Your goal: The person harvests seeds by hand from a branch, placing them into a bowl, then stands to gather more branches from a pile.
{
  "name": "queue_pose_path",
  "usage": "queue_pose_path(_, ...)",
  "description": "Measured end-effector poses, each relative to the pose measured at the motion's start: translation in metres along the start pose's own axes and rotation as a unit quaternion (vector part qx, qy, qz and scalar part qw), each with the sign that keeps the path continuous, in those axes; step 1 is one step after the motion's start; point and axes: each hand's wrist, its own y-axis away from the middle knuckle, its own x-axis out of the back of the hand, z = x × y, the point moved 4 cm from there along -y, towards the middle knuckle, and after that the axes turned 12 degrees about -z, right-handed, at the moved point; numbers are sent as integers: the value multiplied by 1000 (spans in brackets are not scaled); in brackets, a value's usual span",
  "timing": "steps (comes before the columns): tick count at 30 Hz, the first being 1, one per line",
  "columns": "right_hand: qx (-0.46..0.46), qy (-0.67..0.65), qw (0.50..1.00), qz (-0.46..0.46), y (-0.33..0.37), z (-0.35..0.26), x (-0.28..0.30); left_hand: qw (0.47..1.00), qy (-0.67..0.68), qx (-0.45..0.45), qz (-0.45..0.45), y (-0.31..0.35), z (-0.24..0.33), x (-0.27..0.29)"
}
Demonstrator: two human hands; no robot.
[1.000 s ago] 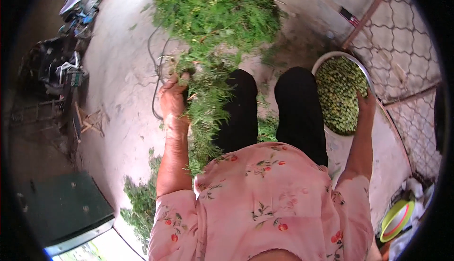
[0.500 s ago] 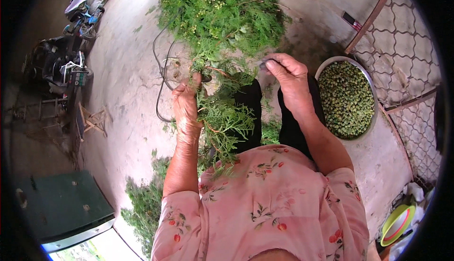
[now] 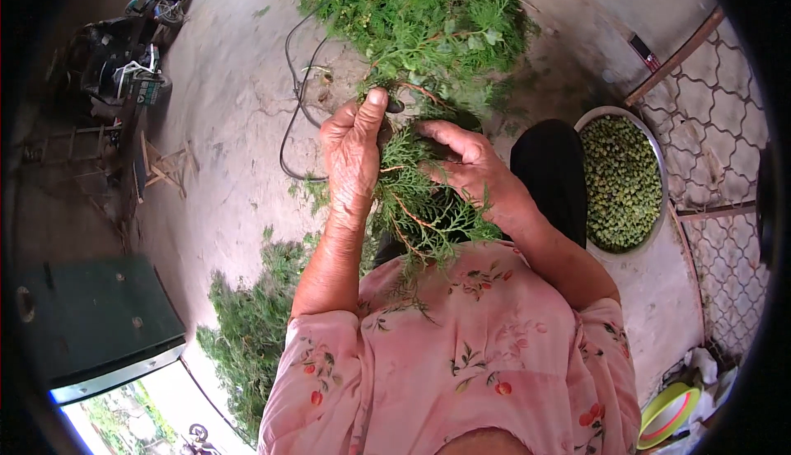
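A leafy green conifer branch (image 3: 420,212), with flat scaly sprays and brown twigs, hangs over my lap. My left hand (image 3: 354,149) is closed around its stem, thumb on top, with a dark cover on a fingertip beside the stem. My right hand (image 3: 486,175) reaches into the sprays from the right, thumb and forefinger apart, fingertips partly hidden among leaves. To the right, beside my knee, stands a round metal basin (image 3: 664,183) filled with small green cones (image 3: 622,187).
A heap of cut branches (image 3: 420,18) lies ahead on the concrete floor, another pile (image 3: 247,331) at my left. A black cable (image 3: 284,138) loops across the floor. Beyond the basin is a metal lattice (image 3: 709,117); a wooden folding stool (image 3: 165,167) stands far left.
My right hand has moved left and down, from beside the branch into its sprays. The left hand keeps its hold on the branch. The whole view has shifted slightly.
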Motion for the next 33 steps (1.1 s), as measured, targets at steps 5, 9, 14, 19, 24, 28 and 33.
queue_pose_path(5,90,194,971,102,5,-4,4,999,8,-31,-19,-3,-1,6)
queue_pose_path(9,120,332,929,107,10,-18,3,999,32,-43,-2,-3,0,11)
queue_pose_path(14,151,365,907,143,10,-19,-1,997,54,-57,-3,-2,2,9)
queue_pose_path(19,102,406,899,127,8,-17,5,998,55,-16,5,-3,-1,9)
queue_pose_path(24,103,314,943,38,7,-14,0,998,53,-16,11,-1,3,10)
queue_pose_path(28,100,369,924,14,9,-16,-2,999,39,-19,20,0,7,12)
queue_pose_path(33,20,437,899,2,17,-17,-7,998,25,-38,42,-2,13,15)
